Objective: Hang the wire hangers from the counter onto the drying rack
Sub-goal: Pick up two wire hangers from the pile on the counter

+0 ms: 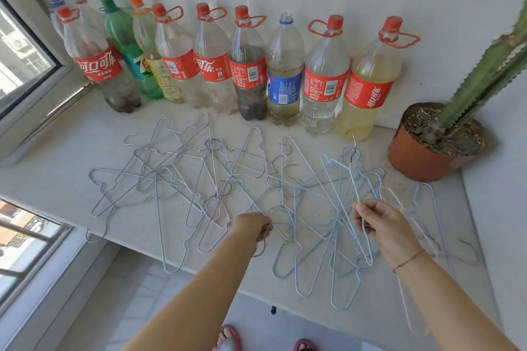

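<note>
A pale counter (71,151) carries a row of soda bottles (248,65) along the tiled wall and a potted cactus (422,157) at its right end. The left hand (252,226) curls around one hook at the near edge, and the right hand (382,225) pinches a blue wire. The wire hangers (199,179) sprawl tangled across the counter, thin and pastel blue, grey and pink.

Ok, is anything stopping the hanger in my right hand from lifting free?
Yes: other hangers cross the hanger your right hand pinches, tangled with it on the counter. The drying rack is out of view.
</note>
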Demonstrator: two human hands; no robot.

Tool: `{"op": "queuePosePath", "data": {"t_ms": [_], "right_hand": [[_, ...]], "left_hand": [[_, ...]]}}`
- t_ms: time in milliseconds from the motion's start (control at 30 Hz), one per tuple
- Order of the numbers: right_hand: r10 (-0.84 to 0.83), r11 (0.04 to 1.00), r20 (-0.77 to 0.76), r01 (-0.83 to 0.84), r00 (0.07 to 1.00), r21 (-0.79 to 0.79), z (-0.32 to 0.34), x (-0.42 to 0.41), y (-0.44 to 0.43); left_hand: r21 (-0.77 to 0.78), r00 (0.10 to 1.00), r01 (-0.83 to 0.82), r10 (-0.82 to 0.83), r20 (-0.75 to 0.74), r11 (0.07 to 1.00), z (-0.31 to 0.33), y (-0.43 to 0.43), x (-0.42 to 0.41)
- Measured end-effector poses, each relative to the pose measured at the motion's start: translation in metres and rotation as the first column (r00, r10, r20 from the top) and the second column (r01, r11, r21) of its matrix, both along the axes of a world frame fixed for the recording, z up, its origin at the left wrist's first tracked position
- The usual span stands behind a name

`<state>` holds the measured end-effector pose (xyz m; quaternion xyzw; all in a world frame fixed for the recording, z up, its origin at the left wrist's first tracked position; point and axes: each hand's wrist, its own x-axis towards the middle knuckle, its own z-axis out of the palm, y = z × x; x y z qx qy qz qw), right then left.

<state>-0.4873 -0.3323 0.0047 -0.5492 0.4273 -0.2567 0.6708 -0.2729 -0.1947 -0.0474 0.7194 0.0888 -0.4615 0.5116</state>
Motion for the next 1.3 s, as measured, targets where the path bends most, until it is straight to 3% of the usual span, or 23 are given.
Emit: {"op": "queuePosePath", "data": {"t_ms": [100, 233, 433, 600, 767, 1100, 1300], "right_hand": [[0.011, 1.0, 0.006, -0.011, 1.0, -0.021, 0.004, 0.006, 0.0], [0.026, 1.0, 0.026, -0.026, 0.999, -0.017, 0.004, 0.013, 0.004], [0.069, 0.997, 0.065, -0.071, 0.995, 0.033, 0.01, 0.025, 0.017], [0.065, 0.997, 0.084, -0.068, 0.994, 0.032, 0.003, 0.038, 0.028], [0.068, 0.996, 0.066, -0.071, 0.996, 0.047, 0.002, 0.053, 0.041], [0.049, 0.997, 0.075, -0.053, 0.996, 0.059, 0.008, 0.089, 0.06], [0.005, 0.999, 0.068, -0.008, 0.998, 0.047, 0.012, 0.11, 0.075]], "left_hand": [[0.033, 0.995, 0.078, -0.08, 0.066, 0.996, 0.002, 0.006, 0.007], [0.123, 0.925, 0.146, -0.18, 0.336, 0.982, 0.006, 0.017, 0.021], [0.285, 0.711, 0.079, -0.254, 0.656, 0.955, 0.008, 0.026, 0.072], [0.433, 0.655, 0.148, -0.416, 0.631, 0.889, -0.003, 0.024, 0.1], [0.459, 0.651, 0.159, -0.442, 0.617, 0.874, -0.004, 0.022, 0.105], [0.479, 0.57, 0.375, -0.606, 0.555, 0.793, -0.009, 0.032, 0.13], [0.341, 0.666, 0.327, -0.471, 0.579, 0.881, -0.004, 0.039, 0.141]]}}
